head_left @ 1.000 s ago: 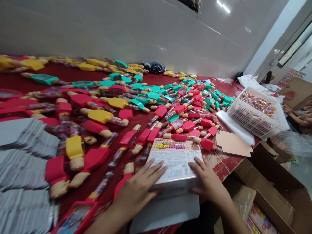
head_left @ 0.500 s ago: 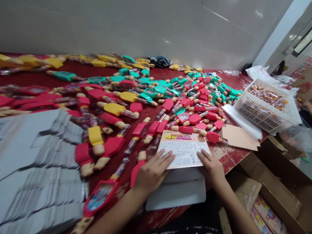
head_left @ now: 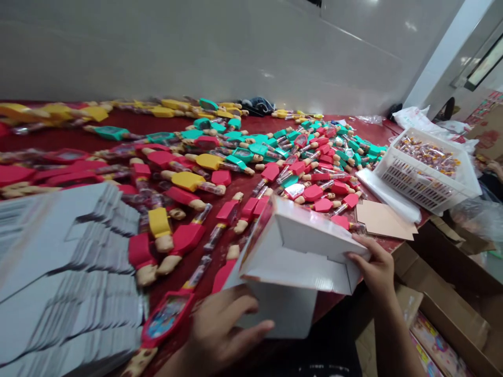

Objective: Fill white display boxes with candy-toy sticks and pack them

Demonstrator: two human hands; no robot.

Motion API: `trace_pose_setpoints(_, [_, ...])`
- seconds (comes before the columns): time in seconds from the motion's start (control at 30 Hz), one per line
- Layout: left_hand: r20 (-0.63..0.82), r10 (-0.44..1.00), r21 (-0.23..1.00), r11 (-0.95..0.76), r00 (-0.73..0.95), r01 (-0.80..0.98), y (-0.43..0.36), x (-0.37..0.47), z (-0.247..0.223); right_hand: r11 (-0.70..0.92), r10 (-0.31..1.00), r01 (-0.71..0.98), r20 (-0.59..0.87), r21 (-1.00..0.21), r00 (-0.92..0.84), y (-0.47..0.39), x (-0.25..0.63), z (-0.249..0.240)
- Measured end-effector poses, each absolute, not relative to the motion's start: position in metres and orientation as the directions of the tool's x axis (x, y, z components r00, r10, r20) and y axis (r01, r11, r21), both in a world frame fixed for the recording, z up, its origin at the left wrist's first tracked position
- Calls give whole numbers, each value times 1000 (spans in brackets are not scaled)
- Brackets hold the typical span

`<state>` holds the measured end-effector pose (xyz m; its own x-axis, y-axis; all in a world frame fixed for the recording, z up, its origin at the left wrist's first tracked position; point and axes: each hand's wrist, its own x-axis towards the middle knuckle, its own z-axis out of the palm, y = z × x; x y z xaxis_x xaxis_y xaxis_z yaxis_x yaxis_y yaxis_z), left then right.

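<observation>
A cardboard box [head_left: 302, 251] stands tilted at the table's near edge, its white inside facing me and a long flap hanging toward me. My right hand [head_left: 378, 269] grips the box's right side, thumb and fingers pinching the wall. Beside the lower left of the flap is my left hand [head_left: 226, 327], slightly blurred, its fingers curved and apart with nothing in them. Whether its fingertips touch the flap I cannot tell. A red paddle-shaped toy [head_left: 168, 317] with a clear window lies left of that hand.
Flat white-grey cartons [head_left: 43, 246] are stacked at the left. Red, green and yellow toys with candy-filled tubes cover the red table [head_left: 137, 118]. At the right are a white basket [head_left: 424, 180] of wrapped candies, tan card sheets [head_left: 383, 219] and an open carton [head_left: 451, 293] below the edge.
The printed box lying flat under both hands has been raised and turned, showing its open inside. My right hand has shifted right with it; my left hand has come off it, down and left.
</observation>
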<state>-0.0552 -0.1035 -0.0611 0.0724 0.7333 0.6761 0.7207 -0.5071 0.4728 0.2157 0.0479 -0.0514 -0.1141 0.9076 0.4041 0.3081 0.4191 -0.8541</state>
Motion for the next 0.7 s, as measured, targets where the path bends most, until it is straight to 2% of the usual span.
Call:
trace_pose_setpoints(0.1, [415, 907, 688, -364, 72, 627, -83, -32, -47, 286, 943, 166, 308, -944, 127, 38, 209, -44])
trace_pose_setpoints(0.17, [313, 950, 821, -277, 12, 499, -64, -14, -33, 227, 958, 48, 232, -973, 168, 29, 196, -50])
trace_pose_setpoints(0.23, [235, 972, 933, -221, -16, 286, -46, 2, -18, 135, 989, -97, 127, -986, 81, 21, 181, -63])
trace_pose_setpoints(0.33, [111, 991, 993, -113, 70, 18, -29, 15, 0, -118, 967, -273, -48, -955, -251, 17, 169, -87])
trace_pose_setpoints(0.4, [69, 989, 997, -64, 130, -40, -26, 14, 7, -216, 900, -251, -93, -944, -425, 25, 174, -95])
trace_pose_setpoints(0.43, [66, 988, 998, -63, 140, -26, -26, 11, 9, -209, 898, -229, -94, -951, -430, 31, 180, -95])
trace_pose_setpoints(0.47, [72, 987, 997, -76, 146, 25, -26, 6, 9, -164, 925, -218, -73, -962, -373, 37, 187, -91])
trace_pose_setpoints(0.53, [92, 978, 964, -135, 187, 230, -25, -6, 5, 30, 991, -179, 53, -983, -123, 48, 199, -75])
trace_pose_setpoints(0.6, [70, 956, 865, -200, 284, 460, -22, -14, -7, 323, 942, -28, 319, -946, 108, 54, 204, -50])
trace_pose_setpoints(0.63, [29, 944, 802, -218, 328, 557, -20, -16, -16, 476, 866, 100, 486, -874, 122, 55, 202, -36])
trace_pose_setpoints(0.7, [-107, 930, 655, -200, 351, 729, -15, -14, -41, 717, 656, 350, 753, -603, -47, 56, 190, -11])
